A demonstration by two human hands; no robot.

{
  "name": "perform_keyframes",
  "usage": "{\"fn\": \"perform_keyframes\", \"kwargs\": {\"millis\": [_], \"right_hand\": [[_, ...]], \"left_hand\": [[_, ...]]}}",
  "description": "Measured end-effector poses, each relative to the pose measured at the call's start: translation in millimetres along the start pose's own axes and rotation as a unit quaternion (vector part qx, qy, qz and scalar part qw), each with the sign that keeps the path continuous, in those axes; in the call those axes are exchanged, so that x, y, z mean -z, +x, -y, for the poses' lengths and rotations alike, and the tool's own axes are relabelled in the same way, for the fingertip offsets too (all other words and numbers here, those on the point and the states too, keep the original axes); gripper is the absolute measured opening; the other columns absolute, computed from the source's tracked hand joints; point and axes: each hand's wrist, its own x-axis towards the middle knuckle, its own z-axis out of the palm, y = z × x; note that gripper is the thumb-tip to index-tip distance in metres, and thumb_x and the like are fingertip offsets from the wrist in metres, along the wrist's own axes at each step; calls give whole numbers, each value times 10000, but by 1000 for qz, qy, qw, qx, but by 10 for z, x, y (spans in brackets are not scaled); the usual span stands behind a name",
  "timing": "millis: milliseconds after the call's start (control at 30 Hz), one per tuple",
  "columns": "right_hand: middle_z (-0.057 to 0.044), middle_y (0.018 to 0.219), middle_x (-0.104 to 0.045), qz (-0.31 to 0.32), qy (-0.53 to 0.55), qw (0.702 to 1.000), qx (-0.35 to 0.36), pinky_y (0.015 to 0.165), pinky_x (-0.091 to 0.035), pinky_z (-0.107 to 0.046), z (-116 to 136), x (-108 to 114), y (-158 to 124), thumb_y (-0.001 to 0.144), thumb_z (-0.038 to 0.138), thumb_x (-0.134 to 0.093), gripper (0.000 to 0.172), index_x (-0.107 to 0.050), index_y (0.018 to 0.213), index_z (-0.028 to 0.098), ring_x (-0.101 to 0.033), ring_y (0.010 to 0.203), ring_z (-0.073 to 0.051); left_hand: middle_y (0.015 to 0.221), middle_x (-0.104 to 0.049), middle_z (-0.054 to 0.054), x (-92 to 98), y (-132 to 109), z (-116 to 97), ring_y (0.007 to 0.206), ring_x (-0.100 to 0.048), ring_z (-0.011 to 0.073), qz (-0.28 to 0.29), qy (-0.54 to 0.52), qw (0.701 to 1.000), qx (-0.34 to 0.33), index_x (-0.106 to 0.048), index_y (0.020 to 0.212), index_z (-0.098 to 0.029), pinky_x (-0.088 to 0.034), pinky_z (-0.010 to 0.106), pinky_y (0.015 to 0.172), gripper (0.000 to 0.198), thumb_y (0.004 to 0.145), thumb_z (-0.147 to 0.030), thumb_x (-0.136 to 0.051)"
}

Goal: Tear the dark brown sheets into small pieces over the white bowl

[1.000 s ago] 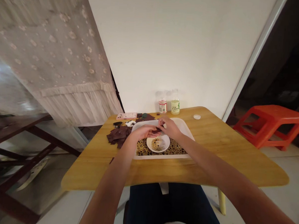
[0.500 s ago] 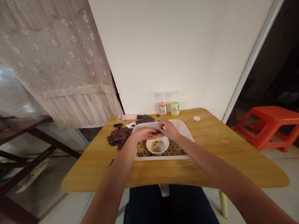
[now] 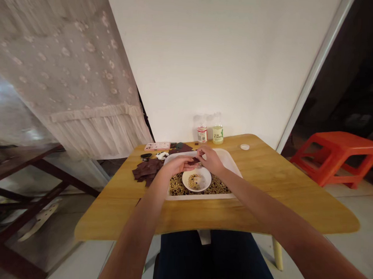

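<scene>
My left hand (image 3: 179, 165) is palm up over a white tray (image 3: 232, 163), fingers curled under a small dark brown piece (image 3: 193, 160) like those in the pile beside it. My right hand (image 3: 209, 157) meets it from the right, thumb and fingertips pinched at that piece's edge. Just below both hands, a white bowl (image 3: 208, 183) with a dark rim holds small cream beads or seeds (image 3: 194, 181) and a few dark ones. The bowl sits among many cream and dark bead-like grains (image 3: 177, 188) in the tray. Any grain between my fingertips is too small to make out.
Left of the tray lies a pile of dark brown pieces (image 3: 147, 169), with a pink phone (image 3: 157, 146) behind. Two bottles, one red-labelled (image 3: 202, 134) and one green-labelled (image 3: 218, 134), stand by the wall. A white cap (image 3: 244, 147) lies right; an orange stool (image 3: 338, 156) stands beyond.
My left fingers have lifted slightly and curled more around the brown piece, showing more of the bowl. My right hand stays pinched at nearly the same place. The view has shifted slightly.
</scene>
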Motion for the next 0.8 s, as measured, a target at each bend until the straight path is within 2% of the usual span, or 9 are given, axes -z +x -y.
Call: {"fn": "perform_keyframes", "kwargs": {"millis": [133,300,467,600,800], "right_hand": [[-12,760,-471,20,15,1000,17,661,-423,-265,17,-3,-3,715,83,-459,115,-431,712,195,-487,703,-130],[-14,735,-462,-12,-7,1000,9,648,-407,-271,28,7,9,711,83,-462,119,-423,697,195,-470,697,-141],[-15,749,-466,16,8,1000,16,655,-408,-265,44,17,3,717,86,-449,110,-425,703,192,-478,699,-135],[-14,737,-460,-17,-16,1000,10,644,-394,-265,38,23,6,714,84,-450,114,-423,701,194,-465,699,-139],[-9,724,-459,-3,-12,1000,18,641,-400,-265,57,25,9,719,91,-463,118,-419,689,196,-467,688,-137]], "left_hand": [[748,-691,63,-20,-7,1,784,-662,162,2,-14,1000,-6,-635,769,-115,-446,290,876,64,715,-134,-605],[758,-694,65,-36,-20,-3,754,-665,156,1,-16,1000,-6,-636,791,-108,-464,269,848,87,727,-104,-576],[754,-690,69,-35,-16,-1,780,-664,168,-1,-20,1000,-19,-629,760,-103,-448,304,885,56,728,-103,-582],[806,-690,78,-35,-15,6,823,-659,186,-7,-19,1000,-15,-626,789,-111,-437,318,902,75,720,-110,-596],[754,-687,75,-43,-33,-2,771,-667,174,-9,-16,1000,-22,-624,766,-103,-443,307,891,61,729,-103,-576]]}}
